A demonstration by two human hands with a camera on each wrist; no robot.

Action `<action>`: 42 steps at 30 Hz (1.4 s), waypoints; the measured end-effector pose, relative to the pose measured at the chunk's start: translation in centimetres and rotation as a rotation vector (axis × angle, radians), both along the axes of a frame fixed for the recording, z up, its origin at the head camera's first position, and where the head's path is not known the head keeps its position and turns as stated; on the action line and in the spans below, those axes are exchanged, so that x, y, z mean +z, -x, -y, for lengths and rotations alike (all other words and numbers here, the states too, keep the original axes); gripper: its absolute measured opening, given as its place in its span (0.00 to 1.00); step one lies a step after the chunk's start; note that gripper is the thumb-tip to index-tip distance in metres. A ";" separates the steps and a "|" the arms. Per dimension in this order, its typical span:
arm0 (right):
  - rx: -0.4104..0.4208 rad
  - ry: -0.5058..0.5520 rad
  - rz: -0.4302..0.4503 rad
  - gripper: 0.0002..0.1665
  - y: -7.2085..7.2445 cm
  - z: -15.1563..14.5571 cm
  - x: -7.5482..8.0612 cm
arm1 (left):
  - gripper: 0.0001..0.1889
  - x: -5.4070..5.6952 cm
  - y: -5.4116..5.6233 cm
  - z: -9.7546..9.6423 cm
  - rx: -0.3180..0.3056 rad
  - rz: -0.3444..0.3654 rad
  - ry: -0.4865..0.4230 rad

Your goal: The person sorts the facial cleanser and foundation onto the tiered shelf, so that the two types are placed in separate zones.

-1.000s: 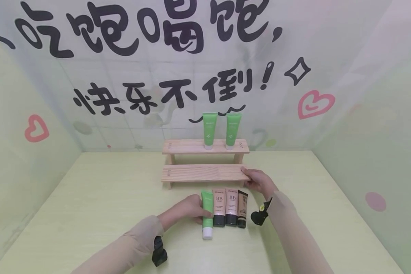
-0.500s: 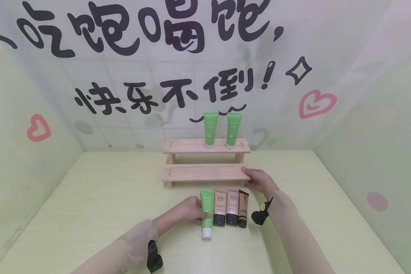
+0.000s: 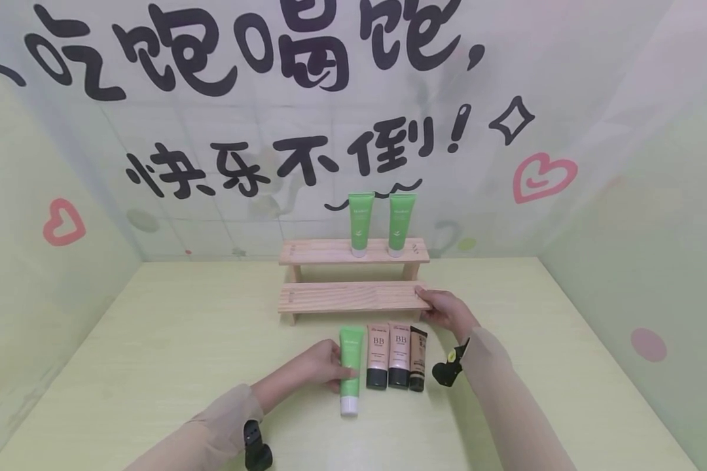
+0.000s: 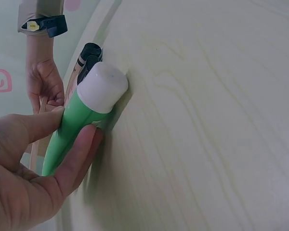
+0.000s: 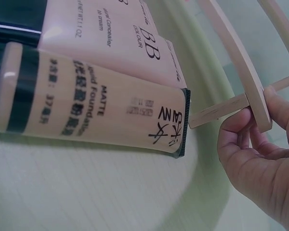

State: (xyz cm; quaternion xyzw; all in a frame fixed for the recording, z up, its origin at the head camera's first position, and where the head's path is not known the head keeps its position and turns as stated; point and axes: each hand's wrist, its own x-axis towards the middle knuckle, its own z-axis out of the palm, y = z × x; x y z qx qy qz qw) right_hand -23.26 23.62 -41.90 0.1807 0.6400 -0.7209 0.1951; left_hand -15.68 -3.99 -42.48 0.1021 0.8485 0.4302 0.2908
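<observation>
My left hand (image 3: pixel 324 364) pinches a green tube with a white cap (image 3: pixel 350 366) between thumb and fingers. In the left wrist view that cap (image 4: pixel 102 86) points away from the palm, close over the table. My right hand (image 3: pixel 448 310) grips the right end of the lower step of a wooden two-step rack (image 3: pixel 353 297), thumb on top and fingers beneath. To the right of the held tube lie two pink BB cream tubes (image 3: pixel 378 353) with black caps, side by side. A smaller liquid foundation tube (image 5: pixel 101 101) lies beside them, nearest the right wrist.
Two green tubes (image 3: pixel 360 226) stand on their caps on the rack's upper step. The rack rests on a pale wood-grain table (image 3: pixel 212 327), in front of a printed back wall (image 3: pixel 241 118). Side walls close in the table on the left and right.
My left hand has drawn the green tube slightly left, so a gap now parts it from the pink tubes. My right hand keeps its hold on the rack.
</observation>
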 end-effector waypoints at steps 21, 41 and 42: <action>0.007 -0.012 -0.004 0.31 -0.1 0.4 0.2 | 0.23 2.7 1.8 2.1 0.082 -0.049 -0.024; -0.007 -0.013 0.018 0.30 0.1 0.2 0.1 | 0.25 5.9 4.7 3.3 0.172 -0.173 -0.068; -0.008 -0.013 0.018 0.30 0.1 0.2 0.1 | 0.25 6.0 4.9 3.4 0.167 -0.182 -0.065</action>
